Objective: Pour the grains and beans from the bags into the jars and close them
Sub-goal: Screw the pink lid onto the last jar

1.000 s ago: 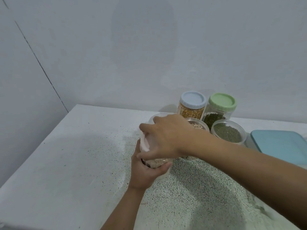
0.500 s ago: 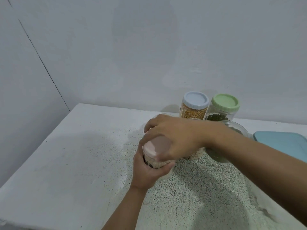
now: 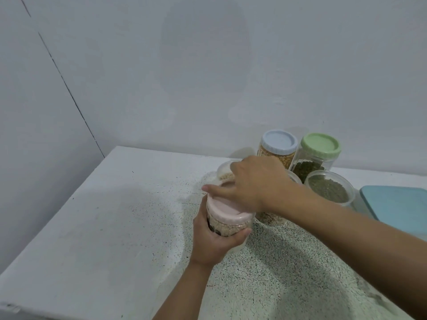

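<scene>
My right hand [image 3: 256, 183] has swung toward one o'clock, gripping the pink lid [image 3: 227, 207]; my left hand [image 3: 212, 245] clasps the grain jar [image 3: 225, 227]. Closing step, I judge; next needs another twist.

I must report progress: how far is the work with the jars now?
Done: the blue-lidded jar and the green-lidded jar stand closed by the wall. In hand: the left hand holds a jar of pale grains while the right hand grips its pink lid; how tight, I cannot tell. Remaining: the jar of green beans and the jar behind the right hand are open.
</scene>
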The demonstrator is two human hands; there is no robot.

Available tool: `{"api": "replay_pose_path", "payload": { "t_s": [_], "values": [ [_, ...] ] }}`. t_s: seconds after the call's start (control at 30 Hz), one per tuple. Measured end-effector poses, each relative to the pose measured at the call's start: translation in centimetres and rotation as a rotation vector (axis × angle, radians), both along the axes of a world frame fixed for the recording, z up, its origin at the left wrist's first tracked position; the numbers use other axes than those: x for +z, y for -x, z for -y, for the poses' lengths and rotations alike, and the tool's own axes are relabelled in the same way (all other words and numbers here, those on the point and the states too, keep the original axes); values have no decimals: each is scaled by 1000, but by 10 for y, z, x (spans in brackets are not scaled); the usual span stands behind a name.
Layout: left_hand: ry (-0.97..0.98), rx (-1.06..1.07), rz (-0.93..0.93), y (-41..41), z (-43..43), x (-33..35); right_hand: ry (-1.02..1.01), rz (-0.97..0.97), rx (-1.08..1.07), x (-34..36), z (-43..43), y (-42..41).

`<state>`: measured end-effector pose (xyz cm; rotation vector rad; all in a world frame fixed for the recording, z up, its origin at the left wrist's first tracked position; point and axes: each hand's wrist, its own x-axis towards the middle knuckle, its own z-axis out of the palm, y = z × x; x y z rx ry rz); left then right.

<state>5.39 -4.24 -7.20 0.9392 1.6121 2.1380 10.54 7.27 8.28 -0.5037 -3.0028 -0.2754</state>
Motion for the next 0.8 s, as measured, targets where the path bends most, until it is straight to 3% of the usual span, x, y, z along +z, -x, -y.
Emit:
{"api": "replay_pose_path", "payload": {
  "t_s": [0.23, 0.6, 0.67, 0.8],
  "values": [
    [21, 29, 8, -1, 0, -3, 394, 351, 364, 38, -4, -13],
    [12, 4, 18, 0, 1, -4, 176, 240, 373, 22, 11, -9],
    [21, -4, 5, 0, 2, -5, 221, 242, 447, 15, 6, -8],
    [33, -3, -7, 1, 1, -6, 505, 177, 509, 5, -12, -6]
  ]
}}
